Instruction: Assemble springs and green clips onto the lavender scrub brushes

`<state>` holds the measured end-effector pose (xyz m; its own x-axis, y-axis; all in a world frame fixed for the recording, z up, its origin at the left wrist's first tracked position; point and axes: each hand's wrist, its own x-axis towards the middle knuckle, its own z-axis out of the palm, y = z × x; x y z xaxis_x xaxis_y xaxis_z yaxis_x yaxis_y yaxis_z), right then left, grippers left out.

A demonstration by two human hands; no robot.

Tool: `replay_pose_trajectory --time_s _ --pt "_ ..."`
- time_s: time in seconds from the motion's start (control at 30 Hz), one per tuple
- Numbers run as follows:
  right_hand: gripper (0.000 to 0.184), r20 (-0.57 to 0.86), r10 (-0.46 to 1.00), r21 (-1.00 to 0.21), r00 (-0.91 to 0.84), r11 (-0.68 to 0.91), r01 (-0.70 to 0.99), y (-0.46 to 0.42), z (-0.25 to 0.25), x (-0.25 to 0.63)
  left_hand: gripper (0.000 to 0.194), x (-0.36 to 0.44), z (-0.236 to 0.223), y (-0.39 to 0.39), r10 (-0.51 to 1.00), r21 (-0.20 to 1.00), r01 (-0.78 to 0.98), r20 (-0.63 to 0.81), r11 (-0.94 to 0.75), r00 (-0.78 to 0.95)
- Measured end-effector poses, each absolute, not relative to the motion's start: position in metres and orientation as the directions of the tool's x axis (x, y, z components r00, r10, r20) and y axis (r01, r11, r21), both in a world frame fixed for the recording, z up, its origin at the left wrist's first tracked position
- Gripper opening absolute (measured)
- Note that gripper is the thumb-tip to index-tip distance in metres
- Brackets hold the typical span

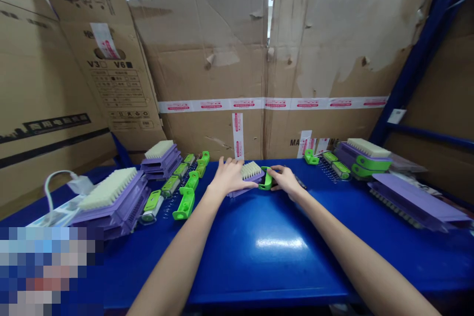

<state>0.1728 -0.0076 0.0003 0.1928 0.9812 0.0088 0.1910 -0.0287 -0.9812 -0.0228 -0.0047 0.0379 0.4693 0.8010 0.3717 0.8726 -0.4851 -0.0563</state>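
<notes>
Near the back middle of the blue table, my left hand [230, 177] grips a purple part with cream bristle-like teeth [252, 170], its fingers over the far side and the thumb along the near side. Against that part's right end sits a green bracket [265, 178], held between the thumb and fingers of my right hand [286, 180]. Whether the bracket is fastened to the purple part, I cannot tell. A thin dark tool-like object [300, 181] lies beside my right hand, partly hidden by it.
Stacks of purple toothed parts [111, 197] stand at the left, beside green-and-grey blocks [152, 202], springs [172, 202] and loose green brackets [185, 202]. On the right are another purple and green stack [370, 158], more blocks and a purple part [418, 200]. Cardboard walls [207, 59] enclose the back.
</notes>
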Motion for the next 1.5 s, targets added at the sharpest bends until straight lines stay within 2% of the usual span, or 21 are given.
replay_pose_trajectory --time_s 0.1,0.23,0.37,0.47,0.73,0.97,1.3,1.5 --pt "0.031 -0.003 0.986 -0.993 0.164 -0.022 0.115 -0.011 0.001 0.168 0.096 -0.009 0.034 -0.009 0.832 -0.030 0.899 0.364 -0.438 0.418" --pt "0.029 -0.008 0.983 -1.000 0.182 -0.013 0.024 -0.013 0.003 0.168 0.086 -0.003 0.028 -0.008 0.845 0.004 0.899 0.341 -0.439 0.411" --pt "0.037 0.060 0.971 -0.998 0.233 0.062 -0.004 -0.014 0.004 0.171 0.082 -0.008 0.027 -0.004 0.726 -0.016 0.824 0.464 -0.566 0.507" --pt "0.043 0.080 0.975 -0.994 0.210 0.093 -0.052 -0.016 0.005 0.172 0.079 -0.011 0.027 -0.004 0.657 -0.028 0.786 0.531 -0.618 0.536" --pt "0.059 0.219 0.955 -0.972 0.202 0.232 -0.046 -0.016 0.001 0.170 0.088 0.000 0.029 -0.013 0.622 -0.135 0.795 0.551 -0.592 0.556" --pt "0.054 0.413 0.882 -0.911 0.229 0.405 0.083 -0.016 -0.002 0.168 0.064 0.008 0.026 -0.014 0.619 -0.135 0.808 0.575 -0.574 0.536" --pt "0.046 0.620 0.753 -0.780 0.222 0.561 0.276 -0.024 0.006 0.164 0.056 0.002 0.023 -0.008 0.543 -0.126 0.786 0.657 -0.606 0.524" --pt "0.044 0.640 0.739 -0.755 0.210 0.555 0.349 -0.032 0.008 0.158 0.058 -0.003 0.022 -0.005 0.531 -0.080 0.759 0.666 -0.647 0.523"
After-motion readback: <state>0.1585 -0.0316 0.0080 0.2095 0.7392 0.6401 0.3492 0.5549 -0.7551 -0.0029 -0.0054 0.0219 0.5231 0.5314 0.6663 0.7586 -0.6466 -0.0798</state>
